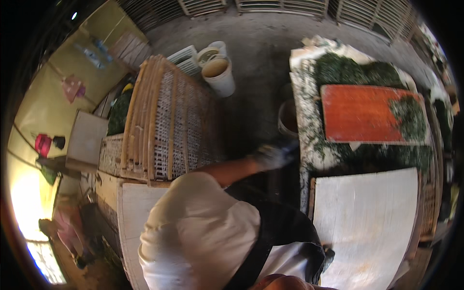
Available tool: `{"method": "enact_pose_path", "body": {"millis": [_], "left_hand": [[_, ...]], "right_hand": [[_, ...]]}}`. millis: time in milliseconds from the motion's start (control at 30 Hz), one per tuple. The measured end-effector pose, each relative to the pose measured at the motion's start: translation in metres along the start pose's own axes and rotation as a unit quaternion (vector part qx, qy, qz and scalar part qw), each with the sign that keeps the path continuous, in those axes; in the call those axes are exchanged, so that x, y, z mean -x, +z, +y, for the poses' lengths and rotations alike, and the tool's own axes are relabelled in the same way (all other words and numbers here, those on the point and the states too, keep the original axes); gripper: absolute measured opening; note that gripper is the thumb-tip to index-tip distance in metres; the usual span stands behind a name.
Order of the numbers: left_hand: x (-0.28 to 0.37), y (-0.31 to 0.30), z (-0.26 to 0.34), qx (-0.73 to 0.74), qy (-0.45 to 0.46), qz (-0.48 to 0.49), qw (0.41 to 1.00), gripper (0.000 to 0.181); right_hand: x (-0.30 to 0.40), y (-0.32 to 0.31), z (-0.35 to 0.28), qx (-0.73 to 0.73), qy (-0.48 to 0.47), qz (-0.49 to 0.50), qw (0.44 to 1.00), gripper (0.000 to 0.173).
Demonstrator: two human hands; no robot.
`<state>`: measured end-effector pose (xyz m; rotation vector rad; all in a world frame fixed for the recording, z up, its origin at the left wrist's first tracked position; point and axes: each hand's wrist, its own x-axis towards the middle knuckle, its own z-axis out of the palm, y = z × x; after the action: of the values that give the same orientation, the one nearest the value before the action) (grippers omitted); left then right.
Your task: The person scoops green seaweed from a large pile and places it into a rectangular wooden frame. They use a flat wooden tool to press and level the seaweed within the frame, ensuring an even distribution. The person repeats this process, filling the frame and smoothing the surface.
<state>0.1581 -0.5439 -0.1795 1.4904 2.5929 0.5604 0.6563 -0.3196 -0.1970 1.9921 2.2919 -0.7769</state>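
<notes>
My left hand [273, 156], in a greyish glove, reaches forward over the dark floor; it is blurred, and whether it holds anything is unclear. Beyond it stands a dark-looking bucket [288, 117], beside the worktable. My right hand [328, 258], gloved and mostly hidden by the black apron, is at the left edge of a large pale board [366, 224]; its fingers cannot be made out. Further up on the worktable, an orange-red board [359, 114] bears a heap of shredded dark green leafy material [409, 117]. More of this material [340, 69] lies around the board on whitish cloth.
At left stand several stacked woven racks with bamboo frames [159, 119], above a pale panel [137, 203]. White buckets [219, 78] and a slatted crate [183, 58] stand on the floor beyond. Another person [69, 224] is at lower left. Slatted racks [282, 5] line the far side.
</notes>
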Motion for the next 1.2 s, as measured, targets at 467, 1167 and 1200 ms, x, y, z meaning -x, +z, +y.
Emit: {"method": "enact_pose_path", "body": {"millis": [467, 1167, 1200], "left_hand": [[0.321, -0.205, -0.217, -0.253, -0.485, 0.160, 0.822, 0.080], [0.184, -0.050, -0.091, 0.685, -0.399, 0.240, 0.560, 0.055], [0.178, -0.045, -0.089, 0.703, -0.392, 0.220, 0.551, 0.055]], "right_hand": [[0.044, 0.068, -0.300, -0.069, -0.506, -0.124, 0.851, 0.044], [0.145, 0.253, -0.684, -0.009, -0.613, -0.143, 0.777, 0.048], [0.137, 0.246, -0.663, -0.039, -0.651, -0.118, 0.748, 0.047]]}}
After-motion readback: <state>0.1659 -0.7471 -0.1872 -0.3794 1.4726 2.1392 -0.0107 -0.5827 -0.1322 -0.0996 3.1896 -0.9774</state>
